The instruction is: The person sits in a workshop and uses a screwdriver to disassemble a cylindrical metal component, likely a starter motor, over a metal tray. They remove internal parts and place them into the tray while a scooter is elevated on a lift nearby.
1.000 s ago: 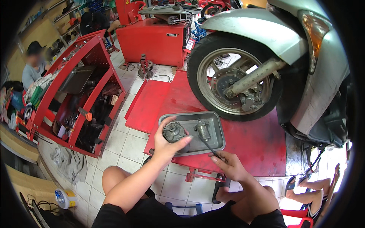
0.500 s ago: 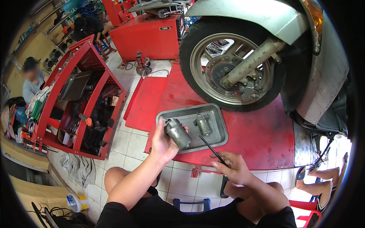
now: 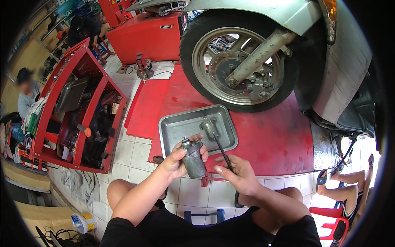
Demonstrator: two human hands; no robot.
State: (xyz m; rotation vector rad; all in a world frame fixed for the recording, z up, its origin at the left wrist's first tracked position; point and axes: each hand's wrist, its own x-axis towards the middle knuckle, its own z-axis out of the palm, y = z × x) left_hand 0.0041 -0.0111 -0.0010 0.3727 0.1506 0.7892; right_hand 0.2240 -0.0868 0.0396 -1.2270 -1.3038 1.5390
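- Holding a gray metal part in the left hand, at six o'clock from the tray.
- Gripping a black stick in the right hand, at five o'clock, pointing at a smaller part inside.

1. Left hand grips a grey metal cylinder, short shaft uppermost.
2. Right hand holds a black rod angled toward a smaller metal part in a shallow tray.
3. The tray sits on a red platform, near a motorbike's front wheel.
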